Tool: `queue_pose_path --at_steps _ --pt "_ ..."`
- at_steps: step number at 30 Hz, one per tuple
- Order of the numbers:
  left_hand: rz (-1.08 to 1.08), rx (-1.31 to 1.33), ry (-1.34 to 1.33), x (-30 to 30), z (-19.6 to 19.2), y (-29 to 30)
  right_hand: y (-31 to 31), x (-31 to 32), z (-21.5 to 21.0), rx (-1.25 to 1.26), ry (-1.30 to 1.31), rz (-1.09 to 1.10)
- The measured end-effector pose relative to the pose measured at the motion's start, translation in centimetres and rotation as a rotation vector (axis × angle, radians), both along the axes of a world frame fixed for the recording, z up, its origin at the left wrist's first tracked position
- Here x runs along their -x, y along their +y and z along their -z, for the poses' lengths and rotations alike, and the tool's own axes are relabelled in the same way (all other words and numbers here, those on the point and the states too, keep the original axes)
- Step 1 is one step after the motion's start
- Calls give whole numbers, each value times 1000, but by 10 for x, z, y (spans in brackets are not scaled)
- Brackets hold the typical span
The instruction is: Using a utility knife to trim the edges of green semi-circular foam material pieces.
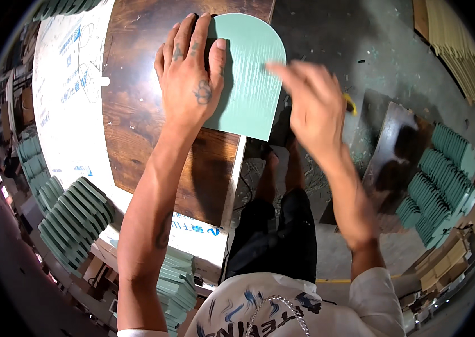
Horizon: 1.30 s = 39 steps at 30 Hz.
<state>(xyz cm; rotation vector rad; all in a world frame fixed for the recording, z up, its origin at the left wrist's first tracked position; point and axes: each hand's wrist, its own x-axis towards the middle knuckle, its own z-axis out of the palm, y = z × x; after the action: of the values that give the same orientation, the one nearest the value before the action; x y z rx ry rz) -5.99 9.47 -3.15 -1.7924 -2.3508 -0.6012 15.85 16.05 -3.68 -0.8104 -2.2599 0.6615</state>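
A pale green panel (247,73) with a rounded far end and a straight near edge lies on the brown wood-grain board, its right side jutting past the board's edge. My left hand (189,73) is open, laid flat over the panel's left side with the fingers stretched away from me. Beside the panel's right edge, my right hand (316,104) is blurred by motion, its fingers curled and the index finger reaching to the panel. A curved yellow piece (351,104) shows at that hand's outer side; what it belongs to is hidden.
The wood-grain board (136,112) lies on a white printed sheet (69,106). Stacked green panels stand at the left (74,224), below my left forearm (175,286) and on the right (439,174). Green shavings litter the grey floor (350,151). Long pale strips (462,45) lean at the far right.
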Motion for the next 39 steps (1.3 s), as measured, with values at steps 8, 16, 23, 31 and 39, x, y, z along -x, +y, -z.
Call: queue_pose_path --at_steps 8,16,23,31,39 --pt "17 72 -23 -15 -21 6 -49 -36 -14 119 81 -129" --pt "-37 90 -94 -20 -23 12 108 27 -36 -172 -180 -387" --pt "-16 75 -12 -13 -21 6 -20 -50 -22 -48 -207 -460" --pt "-26 28 -84 -15 -21 12 66 9 0 -223 -2 -128" --pt "-61 89 -78 -17 -21 11 -72 -45 6 48 87 -214"
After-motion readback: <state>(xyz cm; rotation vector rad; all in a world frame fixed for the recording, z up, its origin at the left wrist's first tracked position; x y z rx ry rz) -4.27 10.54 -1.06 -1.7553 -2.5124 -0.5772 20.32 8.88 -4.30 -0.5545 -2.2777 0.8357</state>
